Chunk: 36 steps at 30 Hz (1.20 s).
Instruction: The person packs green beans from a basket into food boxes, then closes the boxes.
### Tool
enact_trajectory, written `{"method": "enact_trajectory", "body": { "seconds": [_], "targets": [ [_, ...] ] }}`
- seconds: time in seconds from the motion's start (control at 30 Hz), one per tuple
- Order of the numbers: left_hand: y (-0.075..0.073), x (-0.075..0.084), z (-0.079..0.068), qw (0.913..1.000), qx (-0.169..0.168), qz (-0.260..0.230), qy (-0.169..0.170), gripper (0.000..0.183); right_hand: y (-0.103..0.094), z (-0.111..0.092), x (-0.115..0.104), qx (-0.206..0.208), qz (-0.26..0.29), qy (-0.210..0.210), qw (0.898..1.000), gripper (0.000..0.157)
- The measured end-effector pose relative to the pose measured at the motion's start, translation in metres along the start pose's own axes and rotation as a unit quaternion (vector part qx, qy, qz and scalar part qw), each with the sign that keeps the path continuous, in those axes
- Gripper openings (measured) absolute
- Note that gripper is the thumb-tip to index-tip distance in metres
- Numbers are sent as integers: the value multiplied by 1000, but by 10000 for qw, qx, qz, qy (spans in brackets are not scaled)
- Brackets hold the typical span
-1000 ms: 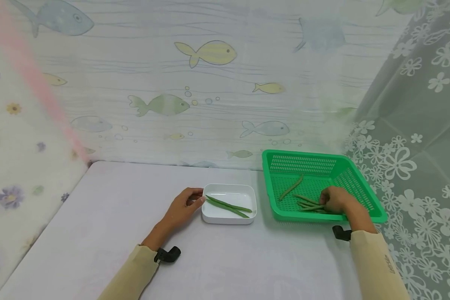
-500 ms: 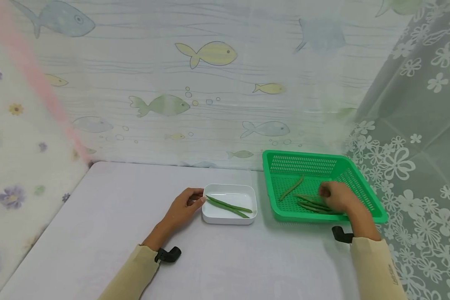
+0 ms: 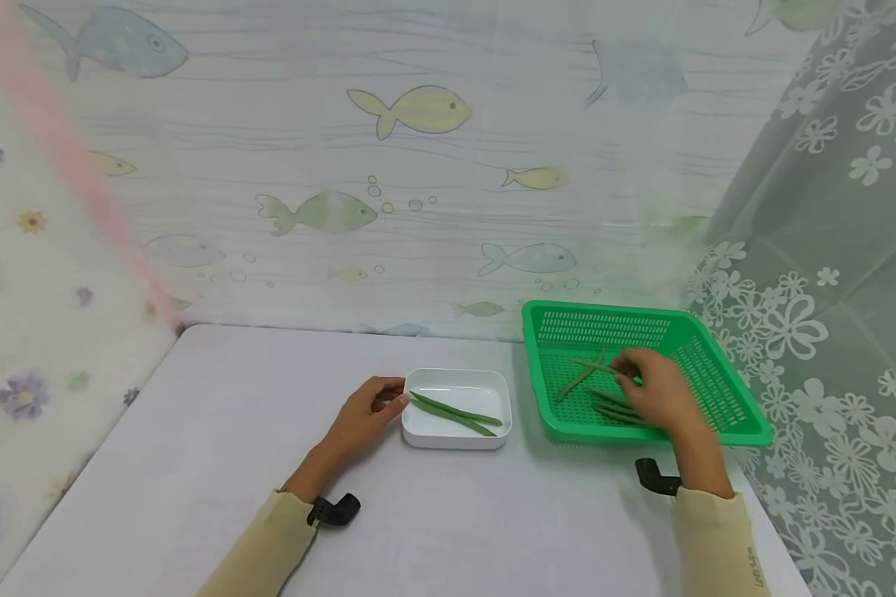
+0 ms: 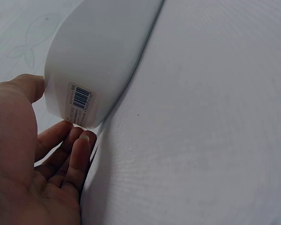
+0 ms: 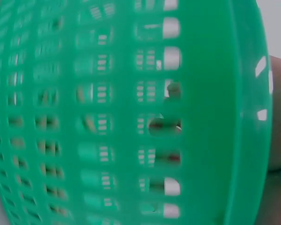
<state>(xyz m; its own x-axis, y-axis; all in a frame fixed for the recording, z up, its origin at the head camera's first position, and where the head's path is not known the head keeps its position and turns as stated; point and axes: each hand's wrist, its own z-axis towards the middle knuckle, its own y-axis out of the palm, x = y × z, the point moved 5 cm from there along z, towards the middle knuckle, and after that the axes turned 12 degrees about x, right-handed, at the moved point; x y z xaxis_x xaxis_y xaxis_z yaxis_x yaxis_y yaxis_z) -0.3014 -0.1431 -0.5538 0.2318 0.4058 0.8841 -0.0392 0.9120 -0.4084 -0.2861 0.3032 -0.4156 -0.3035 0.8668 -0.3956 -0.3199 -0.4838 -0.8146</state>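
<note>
In the head view my left hand holds the left end of a small white dish, thumb at its rim and fingers against its end wall. A barcode label shows on that wall in the left wrist view. Two green beans lie crossed in the dish. My right hand, over a green plastic basket, pinches one green bean pointing left. Beneath it several beans lie bunched, and another bean lies apart to their left.
A white-covered table bears the dish and basket. Behind it hangs a fish-print curtain; a floral sheer curtain hangs close to the basket's right side. The basket's slotted wall fills most of the right wrist view.
My right hand has risen from the bean bunch and moved slightly left and back, bringing up one green bean. My left hand and the dish stay in place.
</note>
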Motion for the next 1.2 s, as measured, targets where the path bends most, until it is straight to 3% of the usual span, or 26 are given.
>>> {"method": "enact_trajectory", "body": {
  "seconds": [0.2, 0.47, 1.2],
  "targets": [
    [0, -2, -1, 10000, -1, -11, -12, 47, 6, -2, -17, 470, 245, -56, 9986, 16],
    [0, -1, 0, 10000, -23, -22, 49, 48, 19, -1, -41, 1020, 497, -430, 9926, 18],
    [0, 1, 1, 10000, -37, -70, -37, 48, 55, 14, -116, 897, 971, -923, 9869, 19]
  ]
}}
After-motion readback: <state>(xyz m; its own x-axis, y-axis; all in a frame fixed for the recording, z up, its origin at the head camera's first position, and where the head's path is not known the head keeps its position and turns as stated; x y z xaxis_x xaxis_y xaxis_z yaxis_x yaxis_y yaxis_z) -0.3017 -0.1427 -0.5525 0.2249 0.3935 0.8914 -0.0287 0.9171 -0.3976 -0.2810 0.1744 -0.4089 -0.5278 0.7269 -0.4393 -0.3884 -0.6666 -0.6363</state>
